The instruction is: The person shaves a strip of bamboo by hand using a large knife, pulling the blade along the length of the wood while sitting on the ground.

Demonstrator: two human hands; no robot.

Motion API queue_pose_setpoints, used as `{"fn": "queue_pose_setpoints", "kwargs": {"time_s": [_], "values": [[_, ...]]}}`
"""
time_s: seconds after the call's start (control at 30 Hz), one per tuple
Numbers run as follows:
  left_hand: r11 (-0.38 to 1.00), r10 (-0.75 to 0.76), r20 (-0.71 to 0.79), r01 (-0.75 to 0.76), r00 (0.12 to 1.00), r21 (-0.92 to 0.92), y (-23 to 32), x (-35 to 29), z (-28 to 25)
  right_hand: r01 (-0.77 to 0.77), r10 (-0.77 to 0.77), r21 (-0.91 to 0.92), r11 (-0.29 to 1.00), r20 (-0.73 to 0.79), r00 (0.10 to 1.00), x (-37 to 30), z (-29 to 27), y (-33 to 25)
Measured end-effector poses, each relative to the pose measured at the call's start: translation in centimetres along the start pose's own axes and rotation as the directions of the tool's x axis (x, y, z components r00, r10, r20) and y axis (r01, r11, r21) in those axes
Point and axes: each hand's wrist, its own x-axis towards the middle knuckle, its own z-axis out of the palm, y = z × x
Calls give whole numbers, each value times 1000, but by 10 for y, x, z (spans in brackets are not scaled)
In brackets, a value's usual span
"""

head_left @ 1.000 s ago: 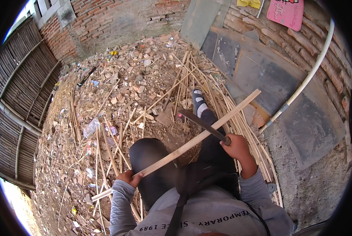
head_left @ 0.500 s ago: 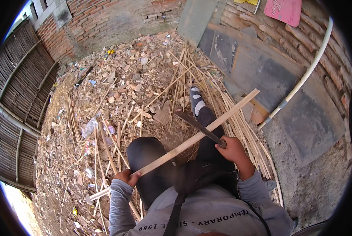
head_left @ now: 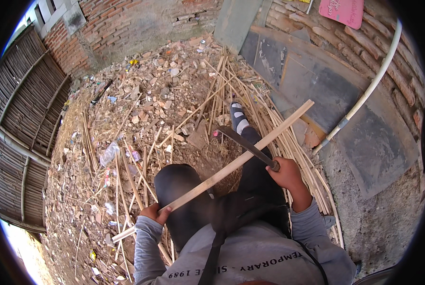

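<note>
A long, pale bamboo strip [head_left: 226, 171] slants across my lap, rising from the near left to the far right. My left hand [head_left: 156, 214] is closed round its near end beside my left knee, and the strip's tail sticks out behind that hand. In my right hand [head_left: 288, 176] is the handle of a machete [head_left: 245, 143] with a dark blade. The blade points away to the left and crosses over the strip, its tip past the far side. Whether blade and strip touch, I cannot tell.
Many split bamboo strips [head_left: 293, 159] lie along my right side, with others [head_left: 127, 183] at the left. Stony, littered ground [head_left: 141, 109] spreads ahead. Dark panels [head_left: 317, 88] and a pale pole [head_left: 369, 90] lean at the right wall. A slatted bamboo fence [head_left: 24, 109] stands left.
My right hand and the machete have shifted slightly right and farther from me. The far end of the bamboo strip has risen a little; my left hand keeps its grip.
</note>
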Motion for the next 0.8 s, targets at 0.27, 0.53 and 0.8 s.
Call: {"fn": "queue_pose_setpoints", "kwargs": {"time_s": [0.27,0.53,0.8], "values": [[1000,6,6,-5,1000,-18,3,-1,-5,-39,33,79,996,78,996,-7,11,-3],[1000,5,-22,-5,1000,0,3,-1,-3,33,-44,86,996,119,992,-8,16,-5],[999,41,-83,-41,996,11,2,-2,0,38,-51,108,993,121,991,-8,18,-1]]}}
